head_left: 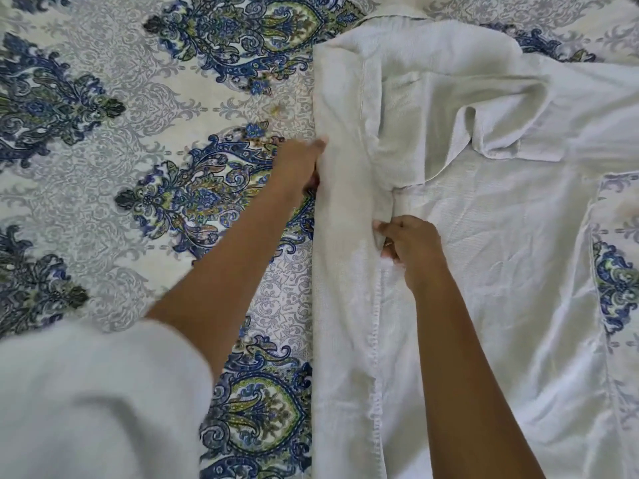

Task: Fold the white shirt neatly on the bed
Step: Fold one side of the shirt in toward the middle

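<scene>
The white shirt (501, 257) lies spread over the right half of the patterned bed, its left side folded inward into a long vertical band. My left hand (302, 164) grips the outer left edge of that band, with the fingers tucked under the cloth. My right hand (409, 245) pinches the band's inner seam edge a little lower and to the right. A sleeve lies bunched and folded across the shirt's upper part (484, 108).
The bedspread (138, 150) has a blue and green paisley print and fills the left half of the view. A strip of it shows at the right edge (619, 278) beyond the shirt. My own white sleeve (90, 402) covers the lower left corner.
</scene>
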Available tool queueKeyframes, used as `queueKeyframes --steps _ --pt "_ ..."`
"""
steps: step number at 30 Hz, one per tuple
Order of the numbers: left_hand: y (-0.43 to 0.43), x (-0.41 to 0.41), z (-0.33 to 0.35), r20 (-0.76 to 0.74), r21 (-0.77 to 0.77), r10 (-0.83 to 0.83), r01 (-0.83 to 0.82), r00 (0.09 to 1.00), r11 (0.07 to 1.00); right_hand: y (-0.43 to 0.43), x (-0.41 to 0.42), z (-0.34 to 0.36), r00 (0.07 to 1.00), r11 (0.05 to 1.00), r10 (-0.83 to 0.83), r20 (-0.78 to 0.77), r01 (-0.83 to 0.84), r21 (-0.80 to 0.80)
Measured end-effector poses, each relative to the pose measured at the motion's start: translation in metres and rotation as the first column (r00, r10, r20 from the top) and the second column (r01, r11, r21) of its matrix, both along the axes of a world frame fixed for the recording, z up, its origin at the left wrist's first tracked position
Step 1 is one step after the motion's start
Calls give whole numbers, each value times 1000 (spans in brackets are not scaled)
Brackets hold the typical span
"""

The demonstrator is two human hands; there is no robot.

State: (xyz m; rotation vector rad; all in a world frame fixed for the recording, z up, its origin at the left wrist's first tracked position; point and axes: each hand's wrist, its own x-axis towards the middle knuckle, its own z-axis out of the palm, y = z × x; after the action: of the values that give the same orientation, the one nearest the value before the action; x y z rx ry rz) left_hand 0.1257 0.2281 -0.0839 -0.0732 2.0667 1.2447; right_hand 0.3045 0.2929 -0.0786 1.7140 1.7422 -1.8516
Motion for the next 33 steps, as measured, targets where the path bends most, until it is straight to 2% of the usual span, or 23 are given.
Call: queueKeyframes --steps 4,8,10,12,14,17,22,27,30,33 --pt "-59 83 2 88 -70 -143 149 986 986 -4 10 9 975 979 191 118 -180 -95" --pt "-88 128 0 134 -130 -66 83 989 988 -17 23 13 924 950 305 232 -278 -141" --pt "-101 143 0 151 -145 -43 65 988 987 -27 35 9 912 952 307 273 -299 -70" --pt "-111 153 0 161 -141 -7 30 987 990 -38 45 5 914 947 274 298 -311 81" --pt "-120 164 1 204 -116 38 -14 978 993 -51 55 4 931 936 250 264 -303 181" --pt "-137 181 5 292 -91 30 -4 956 996 -66 65 1 924 938 310 225 -336 89" --pt "-174 225 6 394 -97 -37 82 918 992 -88 98 -6 791 885 450 415 -458 -86" --pt "-193 250 17 467 -102 -65 127 882 987 -107 126 10 814 891 454 362 -419 -177" --pt "-199 268 26 515 -103 -82 157 853 982 -121 143 18 675 819 556 484 -543 -184" --pt "-209 283 25 488 -170 -86 191 868 967 -132 166 20 604 811 505 617 -576 -99"
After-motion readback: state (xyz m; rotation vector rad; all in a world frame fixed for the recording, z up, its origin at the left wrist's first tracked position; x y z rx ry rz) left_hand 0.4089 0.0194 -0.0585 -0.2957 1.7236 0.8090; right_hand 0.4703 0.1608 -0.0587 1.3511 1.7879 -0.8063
